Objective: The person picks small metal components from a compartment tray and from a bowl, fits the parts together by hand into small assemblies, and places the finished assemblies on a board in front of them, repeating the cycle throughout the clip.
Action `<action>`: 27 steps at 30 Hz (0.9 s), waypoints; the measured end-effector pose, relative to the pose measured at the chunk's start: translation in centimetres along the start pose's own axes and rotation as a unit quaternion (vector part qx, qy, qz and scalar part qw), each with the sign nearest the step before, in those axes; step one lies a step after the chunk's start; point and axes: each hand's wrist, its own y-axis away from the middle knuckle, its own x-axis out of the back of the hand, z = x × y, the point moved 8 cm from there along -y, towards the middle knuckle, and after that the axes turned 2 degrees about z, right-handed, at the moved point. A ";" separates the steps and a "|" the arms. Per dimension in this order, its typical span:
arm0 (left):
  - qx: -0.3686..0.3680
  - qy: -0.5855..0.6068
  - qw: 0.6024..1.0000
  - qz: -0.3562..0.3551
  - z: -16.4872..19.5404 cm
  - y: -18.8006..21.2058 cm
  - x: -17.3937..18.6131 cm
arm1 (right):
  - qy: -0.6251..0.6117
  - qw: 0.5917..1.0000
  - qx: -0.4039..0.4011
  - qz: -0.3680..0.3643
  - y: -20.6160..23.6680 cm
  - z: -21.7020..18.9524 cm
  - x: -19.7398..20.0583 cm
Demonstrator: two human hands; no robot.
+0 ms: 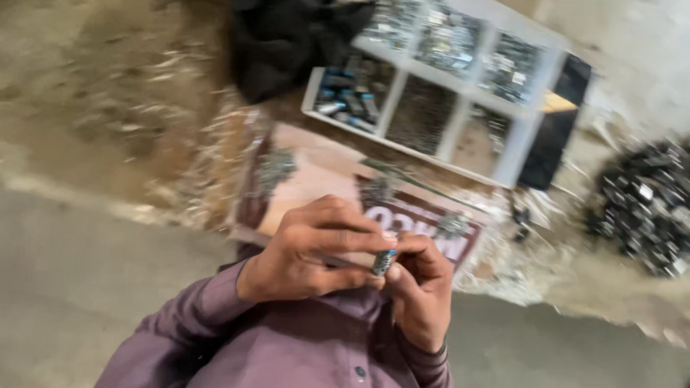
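Both hands, left hand (pixel 305 254) & right hand (pixel 422 292), pinch a small metal part (pixel 383 262) below the white tray (pixel 527 120); prob. light, stiff, slippery, best held by its sides.

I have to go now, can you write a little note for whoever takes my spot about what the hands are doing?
Left hand and right hand are together, both pinching one small metal part with a blue band.
The white tray with compartments sits ahead, holding blurred small parts; one compartment has blue-banded pieces.
A dark pile of parts lies to the right, and small heaps sit on the cardboard.
How many are finished or left cannot be told: the picture is blurred.
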 end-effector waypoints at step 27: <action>0.074 -0.081 0.974 0.200 0.2 6.0 14.9 | 0.691 0.630 0.337 -0.112 -0.3 0.5 -13.2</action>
